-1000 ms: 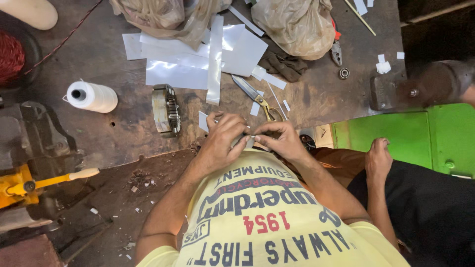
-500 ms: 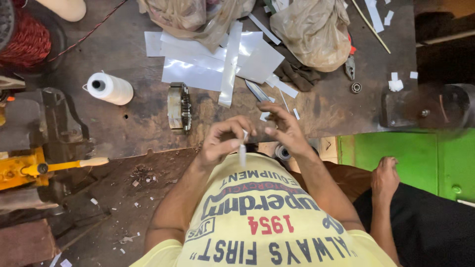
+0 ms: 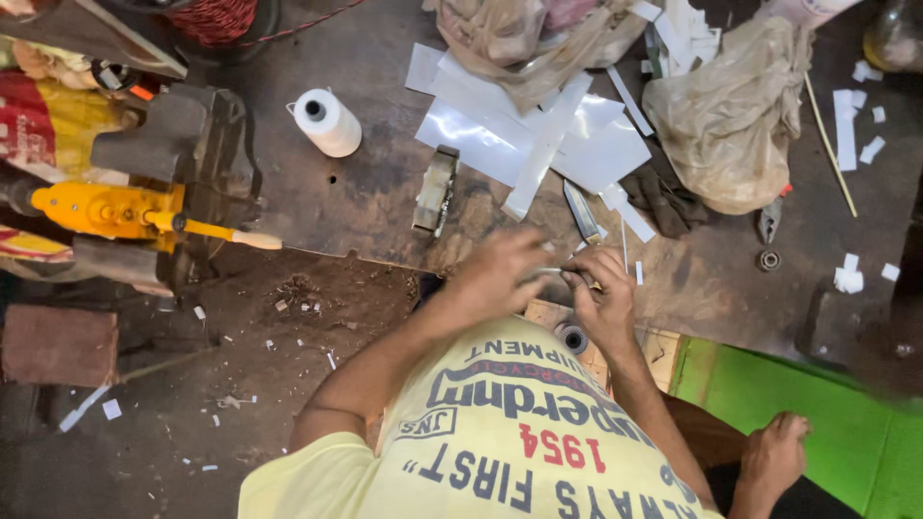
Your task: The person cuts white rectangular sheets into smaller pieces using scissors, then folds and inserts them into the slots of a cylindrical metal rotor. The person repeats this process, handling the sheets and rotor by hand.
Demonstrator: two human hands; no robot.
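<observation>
Change since earlier frame: the view has swung, so the workbench (image 3: 365, 207) now fills the upper frame; both hands have drawn in closer over its front edge, and the white strip that stood upright between them half a second ago no longer shows that way.
Workbench: dark, worn, across the top and centre; its front edge runs just above the hands.
Plastic bag: crumpled, tan, upper right (image 3: 731, 115).
White sheets: cut pieces and long strips, upper centre (image 3: 519, 139).
Yellow tool: left edge of the frame, its handle pointing right (image 3: 115, 211).
Thread spool: white, upright, upper left of centre (image 3: 325, 121).
Left hand: centre of the frame (image 3: 495, 279), fingers curled nearly closed, pinching one end of the small piece.
Right hand: just right of it (image 3: 601, 293), fingers also pinched in on the other end.
Small piece: a thin pale sliver between the fingertips (image 3: 550, 272); its long axis lies roughly left to right, bridging the two hands, equally near both.
Other hand: lower right, resting on the green surface (image 3: 774, 452) (image 3: 827, 432), belongs to someone else.
</observation>
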